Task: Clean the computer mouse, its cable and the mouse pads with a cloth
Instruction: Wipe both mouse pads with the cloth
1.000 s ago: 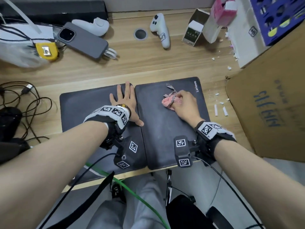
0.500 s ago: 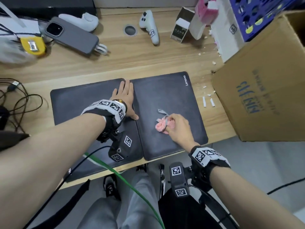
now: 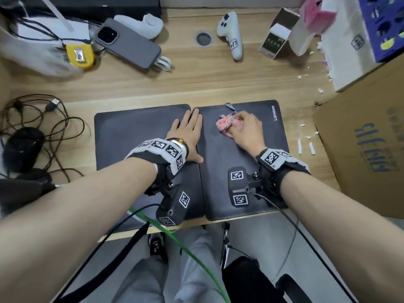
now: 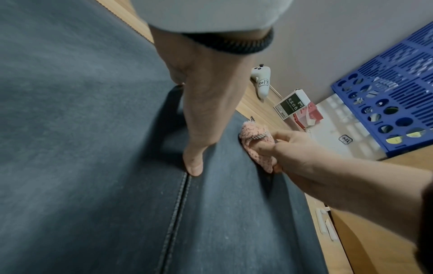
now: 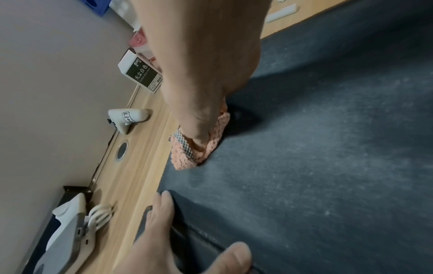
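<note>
While the left hand (image 3: 188,132) lies flat w/ fingers straight across the seam between the two dark mouse pads, thumb tip (image 4: 193,166) right on the stitched join, the right hand (image 3: 246,130) has its fingers curled round a bunched pink cloth (image 3: 224,125) and presses it onto the right mouse pad (image 3: 251,193), near that pad's far edge. A checkered strap from the cloth sticks out toward the desk behind it. Right pad has Lenovo printed at its far right corner; both pads look a bit dusty/speckled in the wrist views. Left mouse pad (image 3: 131,136) butts against the right one, edges touching, both sitting on a wooden desk (image 3: 196,84).

Further out: the black computer mouse (image 3: 23,147) is way off at the left edge of the desk, well apart from the pads, w/ its cable (image 3: 63,127) looped in a loose tangle beside it. Behind the pads there's a gray phone (image 3: 129,43), a white controller (image 3: 231,31) marked 017, a round desk grommet (image 3: 204,39) btw those two, and a small green-and-white box (image 3: 276,38). Big cardboard box (image 3: 367,138) on the right, blue perforated crate (image 3: 382,20) in the far right corner, plus some white crumbs and bits on the desk near the cardboard.
</note>
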`<action>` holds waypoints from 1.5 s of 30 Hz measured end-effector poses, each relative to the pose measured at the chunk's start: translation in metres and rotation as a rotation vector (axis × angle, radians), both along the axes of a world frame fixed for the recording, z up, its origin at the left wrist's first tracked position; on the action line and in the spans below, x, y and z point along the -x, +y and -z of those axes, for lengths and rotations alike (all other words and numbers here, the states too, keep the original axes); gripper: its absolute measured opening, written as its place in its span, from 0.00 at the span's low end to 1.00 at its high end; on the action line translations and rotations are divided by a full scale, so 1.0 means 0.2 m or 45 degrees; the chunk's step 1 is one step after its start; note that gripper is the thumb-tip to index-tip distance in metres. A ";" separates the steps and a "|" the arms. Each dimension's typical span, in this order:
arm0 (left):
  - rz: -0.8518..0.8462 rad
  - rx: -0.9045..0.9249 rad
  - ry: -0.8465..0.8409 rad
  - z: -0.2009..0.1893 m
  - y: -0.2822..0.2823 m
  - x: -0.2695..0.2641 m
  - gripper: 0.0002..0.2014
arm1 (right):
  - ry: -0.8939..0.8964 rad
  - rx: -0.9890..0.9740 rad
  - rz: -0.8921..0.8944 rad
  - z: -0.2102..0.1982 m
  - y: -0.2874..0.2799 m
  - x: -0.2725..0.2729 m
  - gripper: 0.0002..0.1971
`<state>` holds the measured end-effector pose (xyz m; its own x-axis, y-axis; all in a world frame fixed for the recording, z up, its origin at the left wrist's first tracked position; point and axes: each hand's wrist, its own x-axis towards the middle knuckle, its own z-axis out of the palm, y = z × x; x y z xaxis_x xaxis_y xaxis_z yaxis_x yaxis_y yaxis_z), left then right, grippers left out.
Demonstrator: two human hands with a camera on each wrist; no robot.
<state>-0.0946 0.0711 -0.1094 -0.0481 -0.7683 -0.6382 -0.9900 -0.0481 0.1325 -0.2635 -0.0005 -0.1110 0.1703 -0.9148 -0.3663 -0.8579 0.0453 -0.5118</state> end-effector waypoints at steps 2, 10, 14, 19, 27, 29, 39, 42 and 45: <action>-0.024 -0.022 0.000 -0.02 0.00 0.00 0.62 | -0.021 -0.036 -0.001 0.01 0.10 0.04 0.17; -0.145 0.008 0.073 -0.04 0.01 0.01 0.67 | -0.038 -0.203 -0.042 0.01 0.68 0.29 0.16; -0.354 0.067 0.121 -0.02 0.05 0.00 0.72 | 0.038 -0.207 -0.059 0.01 0.76 0.31 0.16; -0.298 0.007 0.065 0.00 0.04 -0.01 0.69 | 0.119 -0.132 -0.093 0.00 0.69 0.24 0.13; -0.252 -0.001 0.039 0.02 0.03 -0.02 0.68 | 0.174 -0.105 -0.194 -0.02 0.30 0.00 0.16; -0.246 -0.002 0.043 0.03 0.03 -0.02 0.68 | 0.182 -0.090 -0.226 -0.02 0.21 -0.06 0.16; -0.297 0.030 0.095 0.05 0.04 -0.05 0.70 | 0.088 -0.032 -0.192 -0.02 -0.02 -0.22 0.17; -0.316 0.035 0.140 0.05 0.06 -0.06 0.70 | 0.082 -0.069 -0.166 -0.03 0.07 -0.16 0.18; -0.354 0.071 0.190 0.05 0.05 -0.07 0.63 | 0.080 -0.107 -0.141 -0.02 0.21 -0.08 0.18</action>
<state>-0.0810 0.0807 -0.1196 0.0790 -0.7989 -0.5963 -0.9093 -0.3030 0.2854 -0.2465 0.0408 -0.1072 0.2425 -0.8574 -0.4539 -0.8903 -0.0108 -0.4552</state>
